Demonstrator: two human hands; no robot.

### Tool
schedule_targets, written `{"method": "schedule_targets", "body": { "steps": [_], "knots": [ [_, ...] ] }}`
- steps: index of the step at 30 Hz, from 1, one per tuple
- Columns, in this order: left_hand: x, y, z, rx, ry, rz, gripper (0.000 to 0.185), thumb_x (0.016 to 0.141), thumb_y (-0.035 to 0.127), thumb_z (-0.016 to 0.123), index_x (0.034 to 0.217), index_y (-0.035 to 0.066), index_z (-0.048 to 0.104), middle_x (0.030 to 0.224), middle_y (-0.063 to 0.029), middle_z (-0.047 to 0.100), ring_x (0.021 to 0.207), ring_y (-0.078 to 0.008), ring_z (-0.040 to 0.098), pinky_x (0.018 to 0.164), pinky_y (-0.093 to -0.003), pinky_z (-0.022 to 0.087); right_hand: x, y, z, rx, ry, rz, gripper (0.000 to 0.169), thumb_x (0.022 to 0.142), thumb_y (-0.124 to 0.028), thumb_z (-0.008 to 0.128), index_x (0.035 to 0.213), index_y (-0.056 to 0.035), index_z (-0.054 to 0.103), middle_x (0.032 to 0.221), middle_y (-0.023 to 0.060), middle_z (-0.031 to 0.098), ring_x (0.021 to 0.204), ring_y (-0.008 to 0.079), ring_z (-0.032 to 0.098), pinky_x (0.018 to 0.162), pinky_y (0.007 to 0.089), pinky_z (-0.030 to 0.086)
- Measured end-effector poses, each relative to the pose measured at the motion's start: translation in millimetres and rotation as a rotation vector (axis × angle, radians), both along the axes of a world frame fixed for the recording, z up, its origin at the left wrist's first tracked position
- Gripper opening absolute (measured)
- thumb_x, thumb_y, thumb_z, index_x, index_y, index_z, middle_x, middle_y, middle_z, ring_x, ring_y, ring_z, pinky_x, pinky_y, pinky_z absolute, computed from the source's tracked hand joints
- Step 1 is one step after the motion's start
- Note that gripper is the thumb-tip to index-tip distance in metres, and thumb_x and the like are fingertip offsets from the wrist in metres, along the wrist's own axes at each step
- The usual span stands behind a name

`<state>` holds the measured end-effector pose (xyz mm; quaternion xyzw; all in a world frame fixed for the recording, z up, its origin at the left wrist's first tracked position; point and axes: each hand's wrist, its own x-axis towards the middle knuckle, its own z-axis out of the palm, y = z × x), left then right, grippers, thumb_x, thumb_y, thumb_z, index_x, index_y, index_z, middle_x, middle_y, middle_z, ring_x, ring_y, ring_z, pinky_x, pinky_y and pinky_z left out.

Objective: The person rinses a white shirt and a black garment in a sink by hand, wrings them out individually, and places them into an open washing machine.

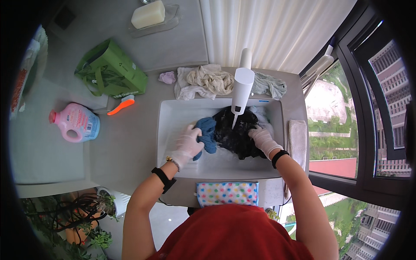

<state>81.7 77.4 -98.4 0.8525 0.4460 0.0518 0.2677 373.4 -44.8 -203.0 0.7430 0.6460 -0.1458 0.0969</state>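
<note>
In a white rectangular sink [182,109], my left hand [188,145], in a thin whitish glove, grips a bunched blue cloth [206,135]. My right hand [264,139], gloved the same way, has its fingers on the right side of a wet black garment [232,133] and appears to pinch it. A white faucet [242,87] reaches over the sink, and a thin stream of water [234,122] falls from it onto the black garment. Pale wet fabric [264,118] lies behind my right hand. My right fingertips are partly hidden in the black folds.
Crumpled cloths [211,79] line the back ledge beside a greyish-green cloth [268,85]. Leftward stand a green paper bag [120,73], an orange-backed brush [122,104] and a pink-and-blue detergent bottle [79,123]. Folded towels lie on the right edge [297,139] and front edge [227,192].
</note>
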Motion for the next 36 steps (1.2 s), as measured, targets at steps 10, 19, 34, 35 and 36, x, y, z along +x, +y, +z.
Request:
{"method": "schedule_targets", "body": {
  "steps": [10, 19, 34, 35, 36],
  "knots": [
    [73.0, -37.8, -64.5, -0.462, 0.463, -0.468, 0.06, 0.071, 0.021, 0.069, 0.128, 0.02, 0.052, 0.15, -0.0266, 0.003, 0.13, -0.0394, 0.036, 0.102, -0.038, 0.039, 29.3, 6.2, 3.2, -0.05, 0.304, -0.179, 0.033, 0.067, 0.0, 0.062, 0.095, -0.0177, 0.063, 0.114, 0.0061, 0.059, 0.114, 0.0269, 0.052, 0.093, 0.0323, 0.044],
    [79.5, -26.4, -97.0, -0.481, 0.616, -0.662, 0.08, 0.068, 0.023, 0.072, 0.139, 0.022, 0.036, 0.147, -0.0254, 0.014, 0.128, -0.0449, 0.035, 0.107, -0.0424, 0.033, -9.3, 0.2, 9.4, -0.254, 0.217, -0.005, 0.036, 0.067, -0.004, 0.066, 0.1, -0.0207, 0.063, 0.137, 0.0071, 0.044, 0.138, 0.0332, 0.025, 0.109, 0.0546, 0.023],
    [67.8, -47.2, -54.5, -0.075, 0.734, -0.778, 0.082, 0.071, 0.061, 0.063, 0.133, 0.008, 0.05, 0.142, -0.0341, 0.026, 0.125, -0.0564, 0.029, 0.1, -0.0574, 0.03, -46.1, 33.3, 18.3, -0.076, 0.168, 0.166, 0.088, 0.076, -0.018, 0.069, 0.147, -0.0316, 0.018, 0.147, 0.0069, 0.03, 0.135, 0.0404, 0.026, 0.11, 0.0566, 0.017],
    [68.6, -46.5, -42.2, -0.059, 0.763, -0.819, 0.079, 0.071, 0.06, 0.064, 0.132, 0.011, 0.052, 0.141, -0.032, 0.028, 0.124, -0.054, 0.032, 0.099, -0.0572, 0.032, -51.3, 39.5, 7.6, -0.117, 0.127, 0.215, 0.088, 0.077, -0.017, 0.067, 0.148, -0.0324, 0.016, 0.15, 0.0056, 0.027, 0.136, 0.0404, 0.025, 0.111, 0.0567, 0.016],
    [67.7, -43.9, -44.5, -0.094, 0.775, -0.814, 0.077, 0.071, 0.061, 0.064, 0.131, 0.012, 0.053, 0.14, -0.0302, 0.031, 0.123, -0.0513, 0.035, 0.098, -0.0554, 0.034, -61.2, 49.0, 3.5, -0.203, 0.102, 0.24, 0.089, 0.079, -0.015, 0.064, 0.149, -0.0338, 0.011, 0.153, 0.0036, 0.021, 0.137, 0.0398, 0.025, 0.11, 0.0579, 0.015]
  ]
}}
